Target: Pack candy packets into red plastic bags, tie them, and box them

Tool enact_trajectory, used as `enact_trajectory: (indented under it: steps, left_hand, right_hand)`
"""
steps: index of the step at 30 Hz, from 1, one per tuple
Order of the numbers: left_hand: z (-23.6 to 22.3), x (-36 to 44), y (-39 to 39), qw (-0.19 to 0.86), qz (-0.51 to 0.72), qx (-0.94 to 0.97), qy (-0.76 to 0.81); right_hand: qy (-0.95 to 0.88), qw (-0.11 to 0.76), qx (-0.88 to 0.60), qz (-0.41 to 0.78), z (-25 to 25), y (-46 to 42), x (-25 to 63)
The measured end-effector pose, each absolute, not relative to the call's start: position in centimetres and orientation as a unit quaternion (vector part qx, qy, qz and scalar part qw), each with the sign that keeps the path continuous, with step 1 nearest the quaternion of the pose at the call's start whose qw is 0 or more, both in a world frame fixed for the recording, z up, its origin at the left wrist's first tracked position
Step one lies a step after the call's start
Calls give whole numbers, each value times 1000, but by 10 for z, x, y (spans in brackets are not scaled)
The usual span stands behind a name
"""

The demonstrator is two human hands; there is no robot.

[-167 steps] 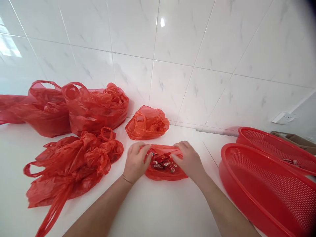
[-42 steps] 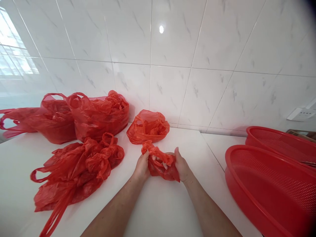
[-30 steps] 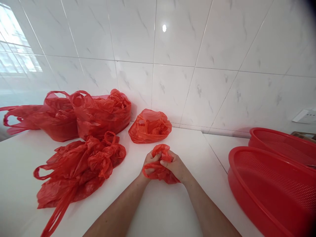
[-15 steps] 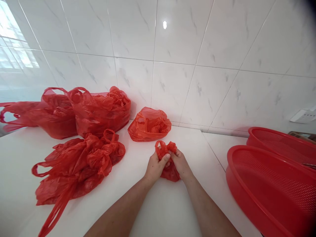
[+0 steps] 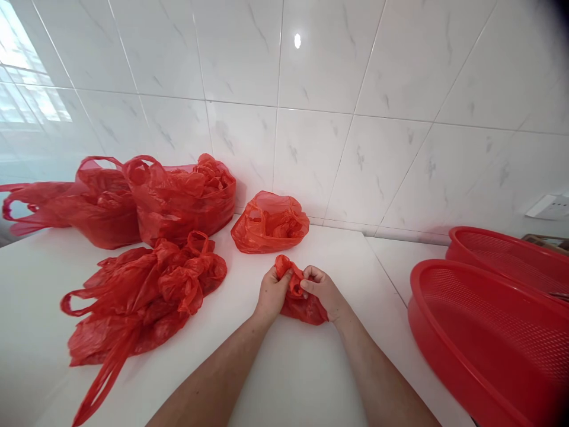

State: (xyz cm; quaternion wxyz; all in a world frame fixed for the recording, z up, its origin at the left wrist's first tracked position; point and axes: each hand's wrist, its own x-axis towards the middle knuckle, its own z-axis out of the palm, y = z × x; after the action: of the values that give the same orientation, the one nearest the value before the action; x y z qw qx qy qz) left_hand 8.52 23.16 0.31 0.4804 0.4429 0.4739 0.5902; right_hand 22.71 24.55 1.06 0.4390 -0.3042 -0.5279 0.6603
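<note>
Between my hands is a small crumpled red plastic bag (image 5: 306, 309), its lower part spread over the white tabletop (image 5: 293, 367). My left hand (image 5: 272, 292) is closed on the bag's gathered upper left part, thumb on top. Fingers curled, my right hand (image 5: 323, 290) pinches the bag's upper right side. Just beyond them stands an open red plastic bag (image 5: 271, 228) with crumpled red plastic inside. To the left lies a loose heap of red plastic bags (image 5: 151, 296), one long handle trailing toward me.
Two fuller red bags, one (image 5: 186, 207) nearer the middle and one (image 5: 104, 213) farther left, rest along the tiled wall (image 5: 240, 53). At right stand two red plastic baskets, a near one (image 5: 444, 320) and a far one (image 5: 471, 237). A white socket (image 5: 549, 207) is on the wall.
My right hand has shifted slightly right, apart from the left. The bag's top has changed shape: the knob-like bunch at its right no longer shows, and its lower part is spread wider.
</note>
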Motion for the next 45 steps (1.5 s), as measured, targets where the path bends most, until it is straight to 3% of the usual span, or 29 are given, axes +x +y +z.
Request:
enact_trajectory:
  steps: [4, 13, 22, 28, 35, 45]
  left_hand:
    - [6, 86, 227, 437, 613, 480, 450]
    - [9, 94, 217, 364, 574, 630, 375]
    - [-2, 89, 223, 267, 556, 662, 425]
    - [-8, 84, 226, 177, 579, 639, 474]
    - [-10, 76, 231, 253, 627, 536, 506]
    - [-7, 68, 237, 417, 630, 394, 523]
  right_hand:
    - [-539, 446, -359, 618, 18, 242, 221]
    - [-566, 513, -515, 388, 9, 247, 214]
    - [-417, 530, -326, 662, 6, 256, 235]
    - [-353, 590, -348, 637, 2, 264, 246]
    - [-356, 615, -504, 491, -15, 281, 271]
    - [-423, 558, -644, 308, -17, 280, 286]
